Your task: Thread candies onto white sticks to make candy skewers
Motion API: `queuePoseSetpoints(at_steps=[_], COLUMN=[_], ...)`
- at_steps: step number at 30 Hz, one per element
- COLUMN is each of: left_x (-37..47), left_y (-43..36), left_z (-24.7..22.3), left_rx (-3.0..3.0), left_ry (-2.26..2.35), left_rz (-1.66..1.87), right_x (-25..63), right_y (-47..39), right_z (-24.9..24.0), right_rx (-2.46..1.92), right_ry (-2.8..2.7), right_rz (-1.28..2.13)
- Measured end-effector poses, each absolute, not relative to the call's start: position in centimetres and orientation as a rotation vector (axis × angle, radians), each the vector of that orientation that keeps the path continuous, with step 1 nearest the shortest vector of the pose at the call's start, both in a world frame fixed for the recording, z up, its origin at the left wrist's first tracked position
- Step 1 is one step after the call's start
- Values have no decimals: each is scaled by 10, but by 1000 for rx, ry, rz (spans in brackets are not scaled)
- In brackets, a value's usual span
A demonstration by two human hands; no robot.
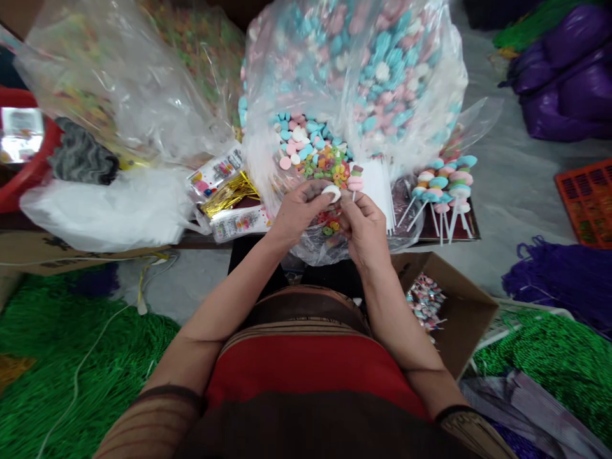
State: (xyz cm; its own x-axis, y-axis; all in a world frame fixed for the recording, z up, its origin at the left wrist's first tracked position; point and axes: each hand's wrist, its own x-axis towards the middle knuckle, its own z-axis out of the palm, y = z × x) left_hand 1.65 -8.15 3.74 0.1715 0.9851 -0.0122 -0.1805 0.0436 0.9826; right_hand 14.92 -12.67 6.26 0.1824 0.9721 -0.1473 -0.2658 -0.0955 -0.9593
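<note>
Between the thumb and fingers of my left hand (299,211) is a white round marshmallow (331,192). My right hand (368,223) pinches a white stick threaded with pieces of candy (355,180), pink ones low and darker ones on top. The two hands nearly meet over an opened clear bag. Colourful gummy rings (326,164) lie just beyond my fingers, with pink, blue and white marshmallows (306,135) behind them. To the right of my right hand is a bundle of plain white sticks (377,188).
Several threaded candy skewers (444,183) rest at the table's right end. Big clear bags of marshmallows (382,70) and gummies (191,51) stand behind. Gold ties (232,193) lie left. Below right, an open cardboard box (461,325) contains wrapped pieces; green strands (549,357) cover the floor.
</note>
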Motion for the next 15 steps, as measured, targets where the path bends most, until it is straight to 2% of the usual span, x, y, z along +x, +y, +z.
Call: queuePoseSetpoints(at_steps=[8,15], left_x=[2,11], left_y=[-63,-68], left_z=[21,23], left_rx=[989,836], left_ry=[1024,956], left_rz=[1183,1120], right_x=[164,161], right_y=[-179,-182], right_z=[56,51], right_rx=[-1266,-1333], right_ry=[-1040,-1130], right_rz=[1412,1311])
